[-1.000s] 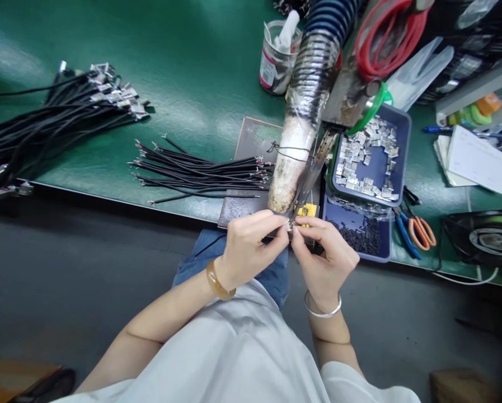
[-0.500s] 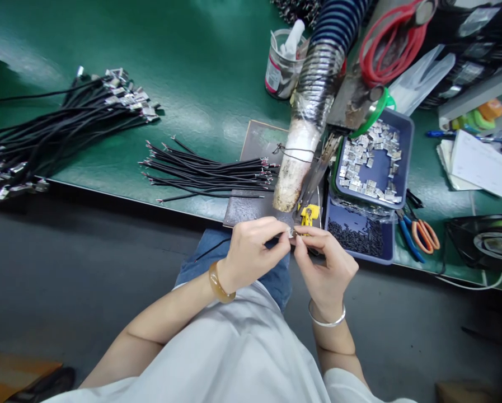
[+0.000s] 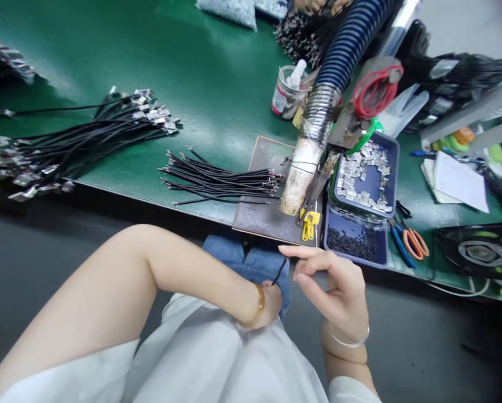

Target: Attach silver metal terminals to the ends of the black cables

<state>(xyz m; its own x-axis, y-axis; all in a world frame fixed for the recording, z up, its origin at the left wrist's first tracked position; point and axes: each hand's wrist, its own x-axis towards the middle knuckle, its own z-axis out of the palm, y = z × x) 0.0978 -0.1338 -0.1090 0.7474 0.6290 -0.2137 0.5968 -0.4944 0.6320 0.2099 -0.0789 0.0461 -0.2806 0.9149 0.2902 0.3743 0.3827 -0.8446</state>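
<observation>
My left hand (image 3: pixel 272 304) is low in front of my lap, turned so that most of its fingers are hidden. A short black cable (image 3: pixel 280 271) sticks up out of its closed grip. My right hand (image 3: pixel 337 282) is just to the right, index finger stretched out by the cable's upper end and thumb held apart; whether the fingertip touches the cable I cannot tell. Beyond the hands, a yellow clip-like tool (image 3: pixel 310 224) lies on a dark board (image 3: pixel 254 215). A bundle of cut black cables (image 3: pixel 221 182) with stripped ends rests partly on that board.
A ribbed hose (image 3: pixel 324 101) slants down over the board. Blue trays hold metal connector shells (image 3: pixel 360 173) and small black parts (image 3: pixel 351 238). Pliers (image 3: pixel 406 246) lie to their right. Cables with metal plugs (image 3: pixel 120 120) are piled left, and a cup (image 3: pixel 285 95) stands behind.
My left hand has dropped toward my lap with the cable, its forearm swinging across. My right hand has parted from it, and its pinch has loosened. The view has shifted slightly.
</observation>
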